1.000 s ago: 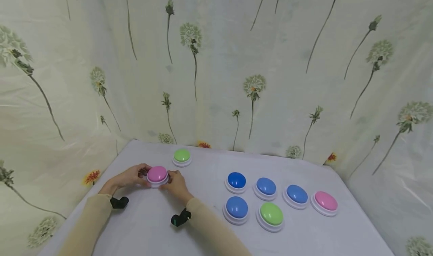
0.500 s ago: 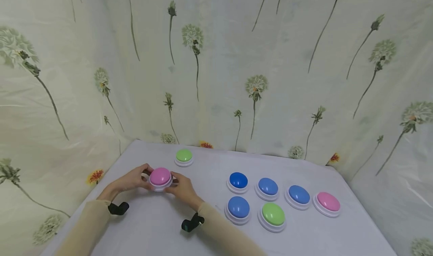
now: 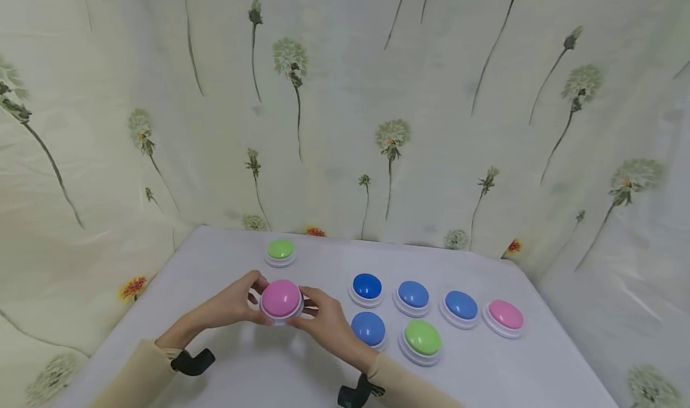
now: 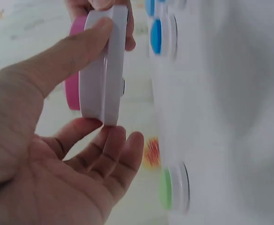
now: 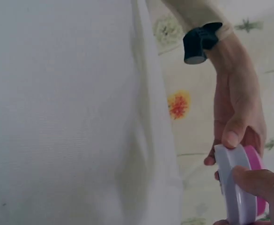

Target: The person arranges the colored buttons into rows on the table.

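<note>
Both hands hold one round push button with a pink domed top and a white base, up off the table. The left hand grips its left side, thumb along the white base and fingertips at the rim. From the other side the right hand pinches the base, its thumb on the near edge. A shadow falls on the white cloth below. In the left wrist view the button stands edge-on, well apart from the tabletop.
A green button sits at the back left. On the right are several blue buttons, another green button and a second pink button. Behind the table hangs a flowered curtain. The right hand overlaps the nearest blue button.
Both hands have carried the pink button to the right and nearer the viewer, and lifted it higher above the table. The other buttons have kept their places on the cloth.
</note>
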`<state>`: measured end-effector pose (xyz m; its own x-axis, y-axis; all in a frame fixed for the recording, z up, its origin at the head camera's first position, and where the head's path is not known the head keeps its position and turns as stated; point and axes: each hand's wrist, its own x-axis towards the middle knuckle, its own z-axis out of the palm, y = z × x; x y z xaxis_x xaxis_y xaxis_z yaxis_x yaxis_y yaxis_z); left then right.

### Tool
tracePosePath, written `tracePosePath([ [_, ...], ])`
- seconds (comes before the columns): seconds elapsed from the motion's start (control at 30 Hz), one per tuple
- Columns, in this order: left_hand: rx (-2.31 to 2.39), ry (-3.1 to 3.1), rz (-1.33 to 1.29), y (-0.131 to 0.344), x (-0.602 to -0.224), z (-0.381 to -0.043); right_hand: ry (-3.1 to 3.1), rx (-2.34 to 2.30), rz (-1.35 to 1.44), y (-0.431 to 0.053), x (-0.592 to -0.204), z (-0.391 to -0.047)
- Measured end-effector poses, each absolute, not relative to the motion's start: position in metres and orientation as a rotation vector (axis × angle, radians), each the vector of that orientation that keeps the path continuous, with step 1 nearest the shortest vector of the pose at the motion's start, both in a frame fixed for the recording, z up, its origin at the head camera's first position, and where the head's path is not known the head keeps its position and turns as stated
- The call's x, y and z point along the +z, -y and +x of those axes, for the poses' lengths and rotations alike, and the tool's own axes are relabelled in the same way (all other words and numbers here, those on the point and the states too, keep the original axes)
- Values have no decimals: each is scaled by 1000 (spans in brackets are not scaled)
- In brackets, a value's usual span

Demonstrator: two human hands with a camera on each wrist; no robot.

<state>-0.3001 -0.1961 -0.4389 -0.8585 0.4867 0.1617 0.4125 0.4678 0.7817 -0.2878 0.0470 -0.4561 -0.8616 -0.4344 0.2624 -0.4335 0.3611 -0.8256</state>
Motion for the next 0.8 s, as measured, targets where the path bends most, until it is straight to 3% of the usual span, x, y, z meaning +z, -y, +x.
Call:
tracePosePath([
  [0.43,1353,-2542,898,119,-423,-249,-2582,-1553,-567,-125,-433,-224],
  [0.8,1200,-2539,921,53,-440,-220,-2494,-1392,-235,-188,-450,-188],
])
